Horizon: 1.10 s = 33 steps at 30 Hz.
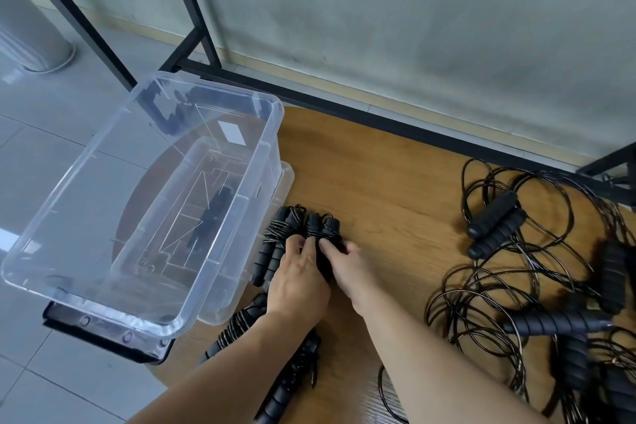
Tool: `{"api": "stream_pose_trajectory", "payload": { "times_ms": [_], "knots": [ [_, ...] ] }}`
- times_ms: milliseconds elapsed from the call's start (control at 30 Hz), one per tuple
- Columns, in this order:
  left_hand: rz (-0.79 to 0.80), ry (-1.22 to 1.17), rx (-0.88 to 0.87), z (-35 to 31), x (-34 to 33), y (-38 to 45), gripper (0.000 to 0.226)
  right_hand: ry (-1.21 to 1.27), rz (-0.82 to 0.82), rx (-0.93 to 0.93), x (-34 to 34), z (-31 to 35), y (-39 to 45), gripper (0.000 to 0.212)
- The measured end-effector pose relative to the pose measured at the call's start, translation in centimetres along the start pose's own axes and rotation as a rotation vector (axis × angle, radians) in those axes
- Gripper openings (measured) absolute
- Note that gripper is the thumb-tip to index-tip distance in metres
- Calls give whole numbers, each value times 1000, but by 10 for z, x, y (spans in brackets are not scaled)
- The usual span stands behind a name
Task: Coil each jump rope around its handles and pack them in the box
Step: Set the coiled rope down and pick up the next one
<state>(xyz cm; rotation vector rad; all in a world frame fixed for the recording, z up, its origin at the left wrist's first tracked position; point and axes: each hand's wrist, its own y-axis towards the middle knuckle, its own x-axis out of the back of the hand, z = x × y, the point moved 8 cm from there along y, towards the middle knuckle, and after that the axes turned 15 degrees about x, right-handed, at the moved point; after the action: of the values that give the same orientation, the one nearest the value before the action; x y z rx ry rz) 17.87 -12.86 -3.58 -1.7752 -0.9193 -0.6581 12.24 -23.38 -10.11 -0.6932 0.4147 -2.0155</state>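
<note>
A clear plastic box (265, 155) stands at the table's left edge with one black rope bundle (210, 217) inside. Two coiled jump ropes lie side by side right of the box: one bundle (275, 244) and a second bundle (325, 225). My left hand (297, 282) and my right hand (347, 263) both rest on the second bundle, fingers curled over its handles. Two more coiled ropes (237, 323) (292, 379) lie under my left forearm. A tangle of loose jump ropes (537, 272) with black foam handles fills the table's right side.
The wooden table (385, 175) has a rounded edge. The clear box lid (287, 179) lies under the box. A black metal frame (344, 107) runs along the wall behind. A black case (103, 334) sits on the tiled floor below the box.
</note>
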Motion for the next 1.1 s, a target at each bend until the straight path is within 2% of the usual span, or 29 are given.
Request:
{"api": "stream_pose_trajectory", "payload": {
  "times_ms": [133, 267, 333, 400, 500, 633, 767, 900, 1100],
  "knots": [
    [-37, -13, 8, -5, 10, 0, 41, -19, -49, -7, 14, 9, -10, 60],
    [-36, 25, -36, -22, 14, -6, 28, -48, -170, -3, 43, 19, -26, 44],
    [38, -10, -63, -36, 8, -14, 36, -23, -237, -1, 62, 20, -38, 49],
    [145, -167, -49, -52, 4, -23, 44, -7, -296, 0, 86, 22, -53, 55],
    [249, -284, -17, -67, -4, -34, 47, 89, -373, -9, 116, 19, -78, 44],
    [413, -230, -26, -97, -29, -67, 36, 250, -499, -26, 163, -5, -124, 40],
    [504, -198, -51, -127, -51, -96, 19, 326, -592, -114, 211, -41, -165, 34],
    [469, -63, -173, -177, -67, -102, 25, 397, -634, -116, 258, -63, -171, 30],
    [351, 38, -249, -250, -72, -70, 28, 399, -521, -68, 292, -44, -119, 17]
  ]
}}
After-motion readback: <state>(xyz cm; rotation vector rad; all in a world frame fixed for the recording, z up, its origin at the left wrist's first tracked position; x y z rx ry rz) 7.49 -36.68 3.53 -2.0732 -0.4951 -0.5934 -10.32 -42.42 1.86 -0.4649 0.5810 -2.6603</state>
